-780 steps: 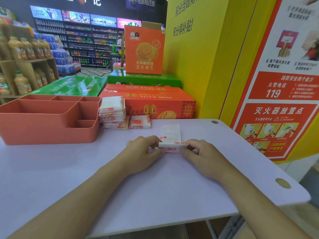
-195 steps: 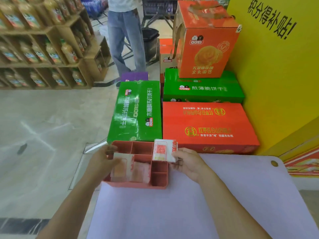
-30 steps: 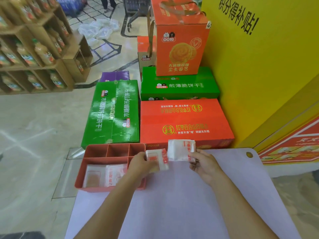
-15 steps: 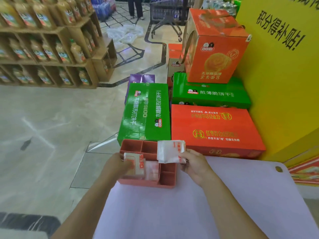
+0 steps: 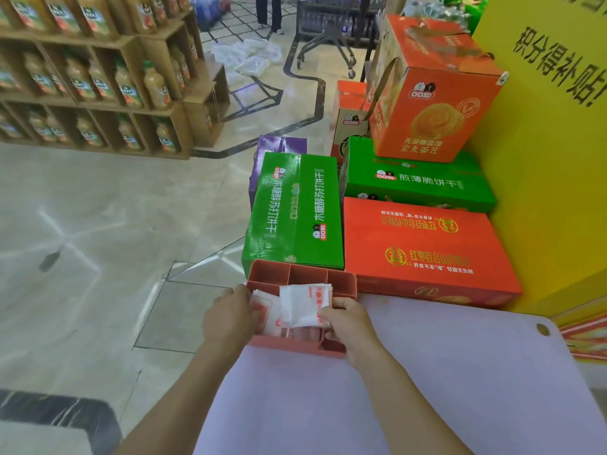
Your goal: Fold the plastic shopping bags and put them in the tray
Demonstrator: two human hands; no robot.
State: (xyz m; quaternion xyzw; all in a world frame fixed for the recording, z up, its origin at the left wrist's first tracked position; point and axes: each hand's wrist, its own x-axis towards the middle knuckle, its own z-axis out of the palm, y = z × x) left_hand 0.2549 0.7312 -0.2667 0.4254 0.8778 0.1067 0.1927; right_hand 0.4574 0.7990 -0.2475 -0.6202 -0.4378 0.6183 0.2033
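Note:
A salmon-pink divided tray sits at the far left corner of the pale table. My right hand pinches a stack of folded white bags with red print and holds it over the tray's big compartment. My left hand is at the tray's left end, its fingers on another folded bag lying inside. More folded bags show under the stack. The tray's three small back compartments hold nothing.
Beyond the table stand green cartons, a red carton and an orange box against a yellow wall. Wooden shelves of juice bottles stand at far left. The table's left edge drops to a tiled floor.
My right hand has lowered its stack of folded bags from above the tray's rim down over the big compartment. My left hand has pushed its bag down into the tray's left end.

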